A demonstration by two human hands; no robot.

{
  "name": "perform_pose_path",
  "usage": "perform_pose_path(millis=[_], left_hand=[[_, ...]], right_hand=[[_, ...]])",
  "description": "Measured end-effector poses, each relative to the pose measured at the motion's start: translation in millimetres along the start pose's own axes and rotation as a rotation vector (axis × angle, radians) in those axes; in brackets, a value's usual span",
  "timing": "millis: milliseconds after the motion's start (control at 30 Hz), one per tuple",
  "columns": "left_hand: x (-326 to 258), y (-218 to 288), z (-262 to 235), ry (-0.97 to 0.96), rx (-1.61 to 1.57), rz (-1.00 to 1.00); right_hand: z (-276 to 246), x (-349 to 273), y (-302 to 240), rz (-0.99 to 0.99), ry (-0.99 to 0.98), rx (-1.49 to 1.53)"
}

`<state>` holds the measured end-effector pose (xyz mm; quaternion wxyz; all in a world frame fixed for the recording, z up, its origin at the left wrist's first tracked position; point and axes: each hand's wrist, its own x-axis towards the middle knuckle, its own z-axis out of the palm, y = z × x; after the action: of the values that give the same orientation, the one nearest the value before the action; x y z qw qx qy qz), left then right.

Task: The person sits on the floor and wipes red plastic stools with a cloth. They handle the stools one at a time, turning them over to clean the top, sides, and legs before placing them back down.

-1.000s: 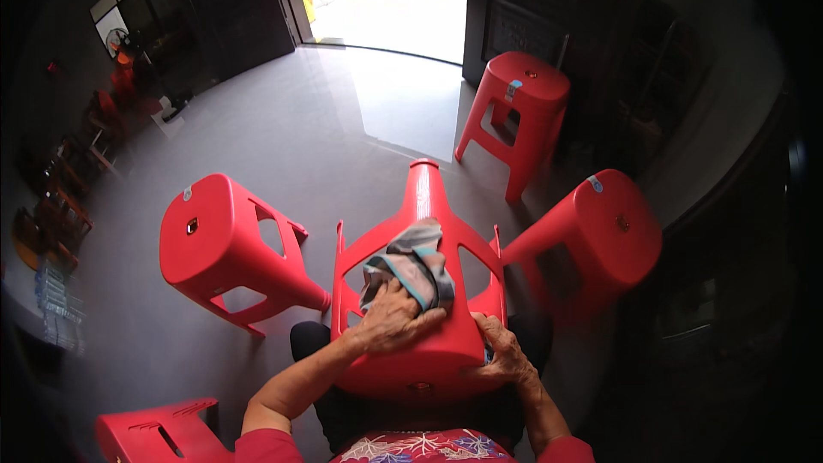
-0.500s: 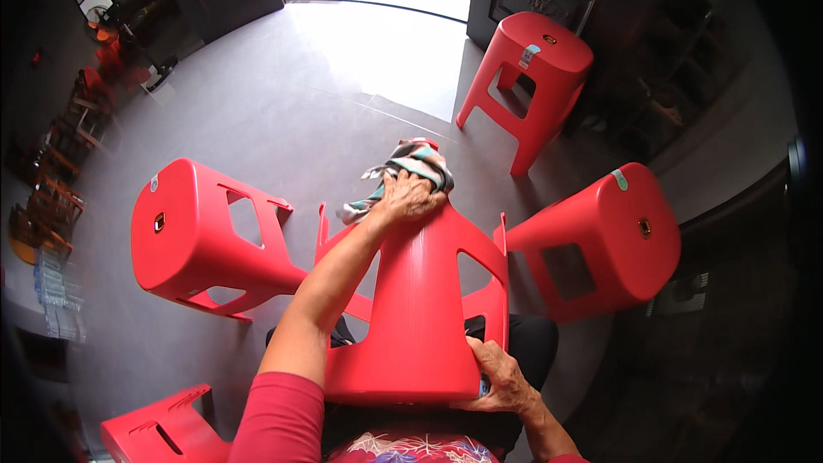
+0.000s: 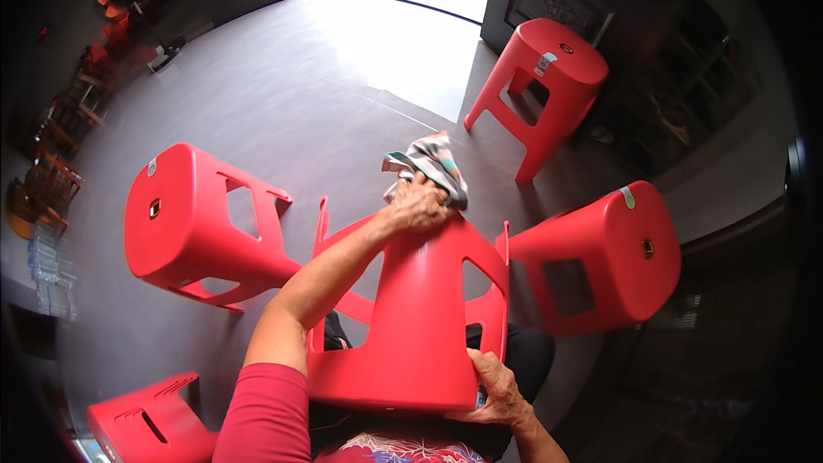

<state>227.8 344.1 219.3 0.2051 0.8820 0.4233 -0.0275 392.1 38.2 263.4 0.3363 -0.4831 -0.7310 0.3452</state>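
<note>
Clearly, left hand (image 3: pixel 418 204) on cloth (image 3: pixel 439 163), right (image 3: pixel 500 392) holding stool (image 3: pixel 422 313) (red)

The person wears a deep pinkish-red top. Its left sleeve (image 3: pixel 264 407) is plain and ends above the elbow in a straight hem. The shirt front (image 3: pixel 403 447) carries white branching leaf shapes and purple-blue patches. The trousers (image 3: pixel 533 358) are black. Left hand (image 3: pixel 418 206) and right hand (image 3: pixel 495 390) are bare.

Red plastic stool (image 3: pixel 420 309), tipped over, seat end near, legs pointing away, openings between them, crumpled multicoloured cloth (image 3: pixel 439 161) bunched at the uppermost leg's far end
</note>
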Motion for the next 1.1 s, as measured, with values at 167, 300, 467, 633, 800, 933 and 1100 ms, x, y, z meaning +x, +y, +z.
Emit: perform_pose_path(millis=[167,300,467,633,800,933,1100], left_hand=[[-103,65,-26,-0.027,-0.022,0.222],[-148,83,-14,0.153,-0.093,0.424],[-133,59,-11,0.15,-0.138,0.161],[-132,7,11,0.156,-0.428,-0.051],[-164,-62,56,0.187,-0.542,-0.24],[-173,-107,90,0.261,-0.657,-0.354],[-179,-142,132,0.621,-1.119,-0.299]], right_hand=[[2,1,-8,-0.002,-0.008,0.004],[6,-4,-13,0.032,0.011,-0.011],[8,7,-19,0.001,0.014,-0.052],[15,-12,-2,0.108,0.044,0.04],[19,-9,-7,0.106,0.089,0.063],[16,-15,-2,0.09,0.067,0.019],[20,-15,7,0.036,0.066,0.075]])
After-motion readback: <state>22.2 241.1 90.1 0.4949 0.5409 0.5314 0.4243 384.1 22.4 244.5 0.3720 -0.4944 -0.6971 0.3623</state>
